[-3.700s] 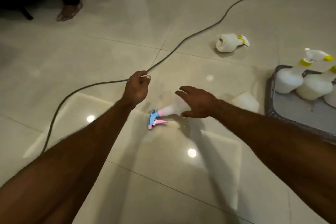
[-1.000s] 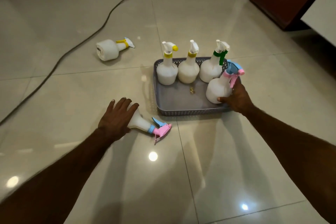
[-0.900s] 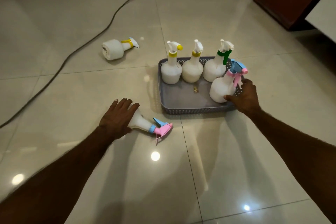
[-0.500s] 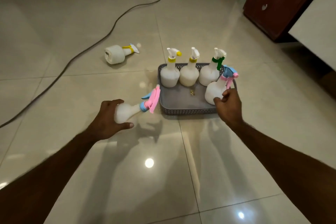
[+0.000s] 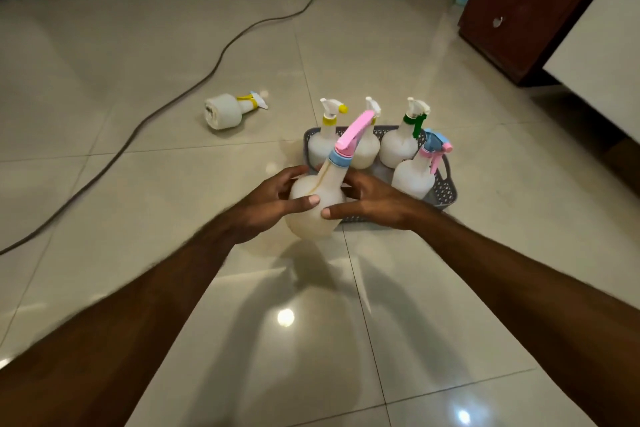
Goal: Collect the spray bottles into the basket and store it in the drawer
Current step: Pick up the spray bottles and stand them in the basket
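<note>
A white spray bottle with a pink and blue head [image 5: 320, 199] is held up in front of the grey basket [image 5: 443, 189], nozzle tilted away. My left hand [image 5: 266, 208] grips its left side and my right hand [image 5: 367, 201] wraps its right side. Several white spray bottles stand upright in the basket: two yellow-collared [image 5: 323, 142], one green-collared [image 5: 401, 146], one pink and blue [image 5: 415, 177]. Another yellow-collared bottle [image 5: 225, 111] lies on its side on the floor, left of the basket.
A dark cable [image 5: 166, 104] snakes across the glossy tiled floor from the far wall to the left edge. A dark wooden drawer cabinet [image 5: 526, 7] stands at the back right, beside a white surface [image 5: 602, 55].
My left hand has lifted the pink and blue bottle off the floor and carried it right to the basket's near edge. My right hand left the bottle in the basket and took hold of the lifted one.
</note>
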